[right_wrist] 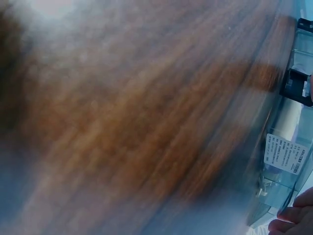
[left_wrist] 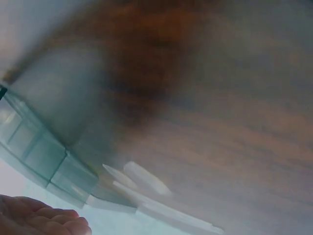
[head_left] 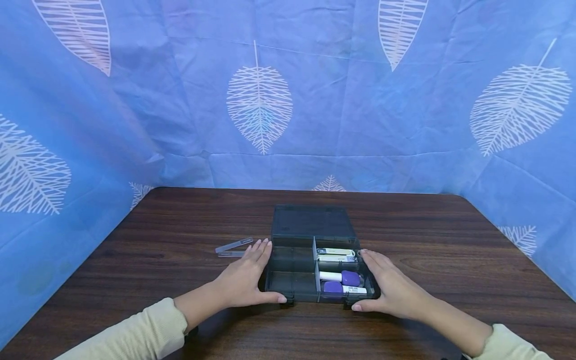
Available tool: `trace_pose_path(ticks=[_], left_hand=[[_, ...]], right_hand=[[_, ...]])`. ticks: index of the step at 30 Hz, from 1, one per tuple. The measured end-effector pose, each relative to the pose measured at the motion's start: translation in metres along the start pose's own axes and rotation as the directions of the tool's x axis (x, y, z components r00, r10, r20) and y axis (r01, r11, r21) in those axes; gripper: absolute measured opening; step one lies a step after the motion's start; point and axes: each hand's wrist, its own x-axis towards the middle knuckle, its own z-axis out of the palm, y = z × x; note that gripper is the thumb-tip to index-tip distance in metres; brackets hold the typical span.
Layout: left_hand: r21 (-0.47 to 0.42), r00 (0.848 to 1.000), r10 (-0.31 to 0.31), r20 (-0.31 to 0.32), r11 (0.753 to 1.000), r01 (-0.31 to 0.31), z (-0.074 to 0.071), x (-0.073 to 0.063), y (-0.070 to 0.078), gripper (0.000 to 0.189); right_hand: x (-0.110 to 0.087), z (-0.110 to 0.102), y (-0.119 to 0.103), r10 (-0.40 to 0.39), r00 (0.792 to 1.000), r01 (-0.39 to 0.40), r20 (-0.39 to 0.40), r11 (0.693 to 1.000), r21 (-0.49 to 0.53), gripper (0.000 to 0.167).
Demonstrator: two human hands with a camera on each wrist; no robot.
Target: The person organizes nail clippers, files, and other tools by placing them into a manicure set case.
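A dark translucent organizer box [head_left: 292, 285] stands with its lid [head_left: 312, 221] laid back behind it. My left hand [head_left: 245, 277] lies along its left side, fingers stretched forward and thumb at the front corner. On the other side, my right hand [head_left: 396, 290] rests against the right wall, its thumb near the front latch. Two purple nail polish bottles with white caps, one a labelled bottle [head_left: 333, 290], lie in the front right compartment. Behind them, two pale nail clippers [head_left: 335, 252] lie side by side. The left compartments hold nothing.
Clear plastic divider strips [head_left: 234, 244] lie on the brown wooden table [head_left: 180, 240], just beyond my left fingers. A blue cloth with white leaf prints [head_left: 315, 110] hangs around the back and sides of the table.
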Motion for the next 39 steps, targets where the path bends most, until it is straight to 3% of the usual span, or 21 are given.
trace_pose_path(ticks=[7,15,24,39], left_hand=[[-0.025,0.999,-0.034,-0.027,0.999,0.033,-0.010,-0.003,-0.006,0.109],[-0.057,0.995,-0.025,-0.095,0.998,0.019,-0.010,-0.013,-0.027,0.101],[-0.076,0.984,-0.013,-0.176,0.997,-0.001,-0.008,-0.018,-0.050,0.079],[-0.138,0.976,-0.057,-0.211,0.990,0.027,-0.004,-0.015,-0.084,0.038]], right_hand=[[0.001,-0.001,0.001,0.023,1.000,-0.023,0.015,1.000,-0.006,0.112],[0.002,-0.002,0.000,0.025,0.999,-0.025,0.032,1.000,-0.016,0.113],[0.002,-0.003,0.001,0.024,0.998,-0.023,0.050,1.000,-0.012,0.113],[0.002,-0.003,0.002,0.038,0.997,-0.037,0.064,0.999,-0.006,0.114]])
